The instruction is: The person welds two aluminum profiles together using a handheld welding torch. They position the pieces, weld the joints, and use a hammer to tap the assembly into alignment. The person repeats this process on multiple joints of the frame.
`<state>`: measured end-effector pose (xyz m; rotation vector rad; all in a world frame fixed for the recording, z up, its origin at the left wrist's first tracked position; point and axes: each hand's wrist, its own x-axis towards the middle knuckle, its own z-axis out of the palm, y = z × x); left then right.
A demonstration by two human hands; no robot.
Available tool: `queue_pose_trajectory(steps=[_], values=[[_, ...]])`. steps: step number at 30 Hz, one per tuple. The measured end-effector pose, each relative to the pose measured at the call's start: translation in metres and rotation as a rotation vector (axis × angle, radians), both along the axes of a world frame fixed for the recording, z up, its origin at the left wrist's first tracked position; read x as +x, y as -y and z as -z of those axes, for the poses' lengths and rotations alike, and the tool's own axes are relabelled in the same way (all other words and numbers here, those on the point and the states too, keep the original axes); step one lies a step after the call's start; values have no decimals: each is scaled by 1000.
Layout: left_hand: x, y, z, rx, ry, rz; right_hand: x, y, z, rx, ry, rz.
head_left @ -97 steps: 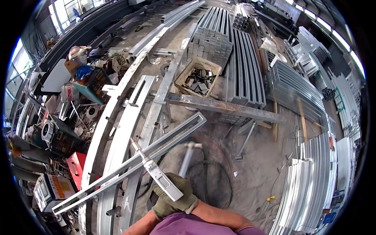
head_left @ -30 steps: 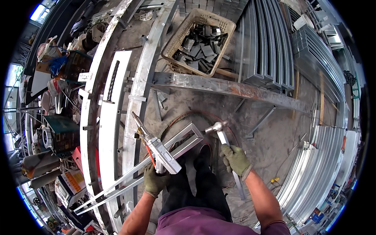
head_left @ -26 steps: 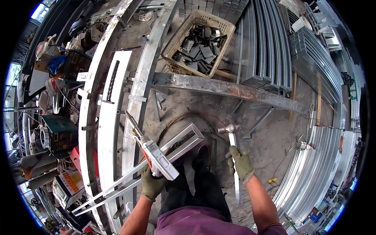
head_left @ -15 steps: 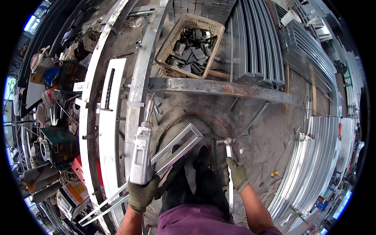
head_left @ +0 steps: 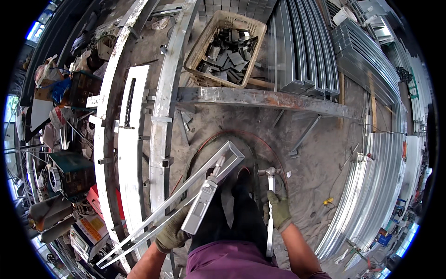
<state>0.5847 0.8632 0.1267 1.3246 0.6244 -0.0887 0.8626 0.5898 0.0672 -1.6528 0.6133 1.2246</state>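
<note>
My left hand (head_left: 173, 231), in a green work glove, is closed on a silver welding gun (head_left: 200, 209) with a boxy body and narrow nozzle. The gun slants over a narrow frame of square metal tube (head_left: 176, 192), its nozzle near the frame's mitred end corner; I cannot tell whether they touch. The frame slopes from the lower left to above my feet. At the right, my gloved right hand (head_left: 280, 211) is closed around the pale metal handle of a hammer (head_left: 271, 179), its head pointing away from me.
Long metal beams (head_left: 163, 104) and a white panel (head_left: 131, 153) run along the left. A crossbeam (head_left: 269, 99) spans ahead, before a plastic basket (head_left: 193, 56) of metal offcuts. Stacked metal profiles (head_left: 304, 51) and bundled tubes (head_left: 367, 186) lie rightward. A reddish hose (head_left: 246, 134) curves across the floor.
The welding gun in my left hand has swung right and toward me, from beside the beam to over the tube frame. My right hand has lowered slightly with the hammer still gripped.
</note>
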Motion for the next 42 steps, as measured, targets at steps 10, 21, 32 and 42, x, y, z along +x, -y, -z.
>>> queue_pose_trajectory(steps=[10, 21, 32, 42], values=[[20, 37, 27, -23, -39, 49, -14, 0, 4, -1, -4, -86], [24, 51, 25, -122, -162, 2, -12, 8, 7, 3, -67, -117], [25, 59, 37, -83, -176, -21, -14, 14, 16, -2, -87, -120], [29, 66, 31, -161, -133, -101, -13, 15, 17, -9, -92, -121]])
